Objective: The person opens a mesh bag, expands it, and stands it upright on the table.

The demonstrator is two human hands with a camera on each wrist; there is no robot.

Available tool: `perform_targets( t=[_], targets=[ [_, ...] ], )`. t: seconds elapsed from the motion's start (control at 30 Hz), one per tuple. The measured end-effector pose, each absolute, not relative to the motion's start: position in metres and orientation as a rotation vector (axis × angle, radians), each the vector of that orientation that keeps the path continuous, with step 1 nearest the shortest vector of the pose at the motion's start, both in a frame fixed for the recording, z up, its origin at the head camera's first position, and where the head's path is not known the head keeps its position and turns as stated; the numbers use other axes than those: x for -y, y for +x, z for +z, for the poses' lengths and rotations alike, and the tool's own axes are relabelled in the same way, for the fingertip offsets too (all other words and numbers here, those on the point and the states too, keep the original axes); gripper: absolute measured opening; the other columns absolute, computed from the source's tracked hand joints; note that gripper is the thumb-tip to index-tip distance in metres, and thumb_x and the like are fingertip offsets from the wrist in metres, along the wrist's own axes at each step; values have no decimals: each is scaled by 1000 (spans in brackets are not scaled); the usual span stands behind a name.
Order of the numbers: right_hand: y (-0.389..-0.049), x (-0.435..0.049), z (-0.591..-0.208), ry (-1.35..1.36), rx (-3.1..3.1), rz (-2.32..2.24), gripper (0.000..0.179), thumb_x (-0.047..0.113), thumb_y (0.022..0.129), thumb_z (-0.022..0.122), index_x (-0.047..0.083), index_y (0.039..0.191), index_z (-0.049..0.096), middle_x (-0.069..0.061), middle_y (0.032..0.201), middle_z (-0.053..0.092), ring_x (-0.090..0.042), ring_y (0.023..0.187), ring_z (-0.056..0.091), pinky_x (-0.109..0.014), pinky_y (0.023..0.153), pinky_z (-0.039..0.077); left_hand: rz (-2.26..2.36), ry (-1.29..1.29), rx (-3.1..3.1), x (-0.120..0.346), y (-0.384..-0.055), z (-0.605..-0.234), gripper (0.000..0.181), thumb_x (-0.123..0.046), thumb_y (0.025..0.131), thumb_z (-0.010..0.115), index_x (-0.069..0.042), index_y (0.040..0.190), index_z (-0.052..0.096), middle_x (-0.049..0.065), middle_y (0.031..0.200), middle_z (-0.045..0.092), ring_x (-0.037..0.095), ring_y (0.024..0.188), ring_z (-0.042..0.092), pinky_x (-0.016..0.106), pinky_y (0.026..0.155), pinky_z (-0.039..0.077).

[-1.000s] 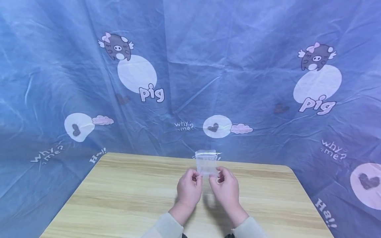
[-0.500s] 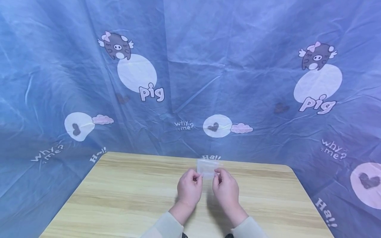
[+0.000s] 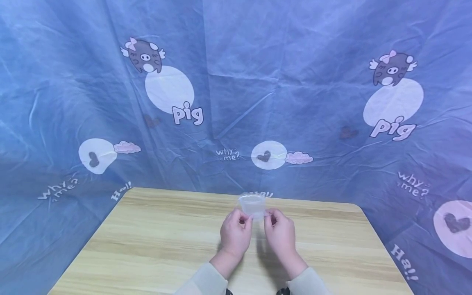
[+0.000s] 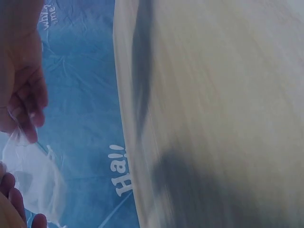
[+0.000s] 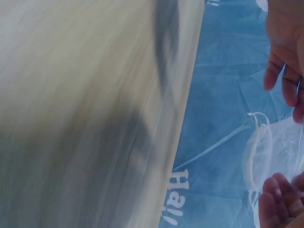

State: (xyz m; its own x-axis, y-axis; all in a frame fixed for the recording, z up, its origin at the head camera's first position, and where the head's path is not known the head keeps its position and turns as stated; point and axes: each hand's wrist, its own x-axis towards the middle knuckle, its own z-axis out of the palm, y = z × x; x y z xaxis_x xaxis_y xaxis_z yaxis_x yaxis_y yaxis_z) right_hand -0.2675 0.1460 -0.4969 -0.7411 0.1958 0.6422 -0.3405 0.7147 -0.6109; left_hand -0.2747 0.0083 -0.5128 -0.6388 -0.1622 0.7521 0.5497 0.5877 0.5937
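A small, see-through white drawstring bag (image 3: pixel 253 208) is held up over the far part of the table, its mouth end uppermost and spread into an oval. My left hand (image 3: pixel 235 232) pinches its lower left between thumb and fingers. At the lower right, my right hand (image 3: pixel 280 233) pinches it the same way. Thin cord loops stick out beside the bag (image 5: pixel 279 152) in the right wrist view. The left wrist view has the bag (image 4: pixel 40 180) at its left edge, between the two hands. Nothing can be made out inside it.
Beneath the hands lies a light wood-grain table (image 3: pixel 162 246). A blue printed cloth (image 3: pixel 236 102) hangs behind it and down both sides, close to the table's edges. Dark shadows of the hands fall on the tabletop.
The bag first tipped down away from me, then came partly up again, its mouth now rounder and wider. My right hand shifted slightly rightward early on; the left stayed nearly still.
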Motion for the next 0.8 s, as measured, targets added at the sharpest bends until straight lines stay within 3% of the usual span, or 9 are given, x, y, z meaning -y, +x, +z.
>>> perform_targets(
  t=[0.23,0.43,0.63,0.8],
  targets=[
    [-266,-141,-493,74,2166,1153,26,-19,84,62,-5,100,77,-15,89,79,-24,70,73,-28,59,59,-1102,-328,1977,-9,-274,-515,26,-4,78,84,-14,79,60,-3,75,64,14,68,63,26,62,53],
    [-266,-141,-493,91,2174,1024,19,-15,87,70,-6,102,76,-14,79,76,-22,63,70,-32,56,58,-1078,-315,1973,-9,-275,-517,27,-3,78,84,-14,80,59,-2,76,63,14,69,63,26,62,53],
    [-266,-142,-497,152,2151,716,10,-7,86,75,-4,95,73,-7,62,66,-15,46,53,-32,44,46,-1064,-310,1945,-11,-276,-519,29,-2,79,83,-15,79,57,-3,73,61,12,66,60,24,60,50],
    [-267,-142,-501,227,2085,576,11,-4,81,76,-2,92,73,-10,68,71,-22,50,62,-39,44,50,-1080,-298,1915,-10,-278,-518,27,-3,81,82,-15,80,58,-6,67,59,8,60,55,22,56,46]
  ],
)
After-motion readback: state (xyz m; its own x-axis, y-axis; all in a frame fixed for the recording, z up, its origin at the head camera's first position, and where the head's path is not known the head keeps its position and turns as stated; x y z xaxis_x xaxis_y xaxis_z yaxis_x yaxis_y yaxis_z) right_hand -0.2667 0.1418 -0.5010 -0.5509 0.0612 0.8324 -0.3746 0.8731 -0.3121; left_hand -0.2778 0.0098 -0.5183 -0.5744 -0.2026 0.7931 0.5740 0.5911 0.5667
